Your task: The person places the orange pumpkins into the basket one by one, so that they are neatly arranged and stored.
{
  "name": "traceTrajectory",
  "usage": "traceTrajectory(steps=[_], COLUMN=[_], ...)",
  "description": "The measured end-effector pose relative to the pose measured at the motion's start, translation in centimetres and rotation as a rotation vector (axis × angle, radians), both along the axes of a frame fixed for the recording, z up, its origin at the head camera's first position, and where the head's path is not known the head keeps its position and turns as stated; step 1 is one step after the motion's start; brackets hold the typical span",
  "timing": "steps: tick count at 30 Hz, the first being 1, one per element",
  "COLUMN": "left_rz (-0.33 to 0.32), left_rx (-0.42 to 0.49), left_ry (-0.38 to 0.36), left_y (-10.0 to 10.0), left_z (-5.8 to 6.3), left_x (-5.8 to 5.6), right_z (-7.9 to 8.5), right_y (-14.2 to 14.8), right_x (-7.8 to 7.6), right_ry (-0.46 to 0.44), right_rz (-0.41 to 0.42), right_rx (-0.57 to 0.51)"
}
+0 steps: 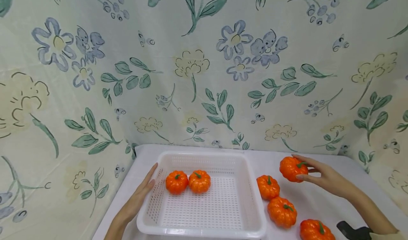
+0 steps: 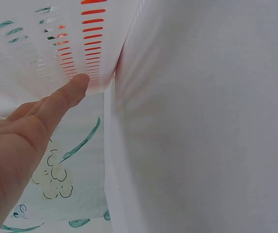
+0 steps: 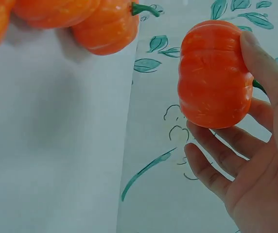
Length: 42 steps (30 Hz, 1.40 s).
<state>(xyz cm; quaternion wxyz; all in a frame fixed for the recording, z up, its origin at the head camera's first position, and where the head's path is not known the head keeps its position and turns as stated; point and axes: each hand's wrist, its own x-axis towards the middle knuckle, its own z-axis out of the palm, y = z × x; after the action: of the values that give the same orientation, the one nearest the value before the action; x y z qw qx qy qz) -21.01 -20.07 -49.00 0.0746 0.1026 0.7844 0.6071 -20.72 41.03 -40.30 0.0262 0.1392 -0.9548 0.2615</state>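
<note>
My right hand (image 1: 322, 172) pinches a small orange pumpkin (image 1: 291, 169) between thumb and fingers, held above the table on the right. In the right wrist view that pumpkin (image 3: 214, 75) shows its ribbed side, its green stem toward the palm. My left hand (image 1: 137, 201) lies along the left wall of a white plastic basket (image 1: 204, 234), fingers extended. The left wrist view has a fingertip right at the basket's slotted side (image 2: 76, 58). Inside the basket, toward its back left, two pumpkins sit side by side, a left one (image 1: 176, 182) and a right one (image 1: 199, 182).
Right of the basket, three more pumpkins stand on the white table: one by the rim (image 1: 267, 187), one in front of it (image 1: 282, 212), and one at the front edge of view (image 1: 316, 230). A black strap (image 1: 353, 231) circles my right wrist. Floral cloth (image 1: 204, 73) hangs behind.
</note>
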Motion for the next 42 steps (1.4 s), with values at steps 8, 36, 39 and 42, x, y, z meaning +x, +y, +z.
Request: traceTrajectory(steps=[8,36,39,42], left_rz=[-0.004,-0.001,-0.005,-0.005], left_rx=[0.000,0.000,0.000,-0.002], left_ry=[0.008,0.002,0.007,0.005], left_y=[-0.1,-0.1,-0.1,0.0], left_z=[0.0,-0.1,0.0,0.0], left_x=[0.1,-0.1,-0.1,-0.1], right_z=[2.1,2.1,2.0,2.0], right_y=[-2.9,-12.2,-13.1,-14.0], right_x=[-1.7,-5.3,-5.5,-5.7], right_ry=[0.076,-0.011,-0.051,-0.094], right_rz=[0.089,0.346,0.369,0.389], right_rx=[-0.031,-0.081,-0.088,-0.092])
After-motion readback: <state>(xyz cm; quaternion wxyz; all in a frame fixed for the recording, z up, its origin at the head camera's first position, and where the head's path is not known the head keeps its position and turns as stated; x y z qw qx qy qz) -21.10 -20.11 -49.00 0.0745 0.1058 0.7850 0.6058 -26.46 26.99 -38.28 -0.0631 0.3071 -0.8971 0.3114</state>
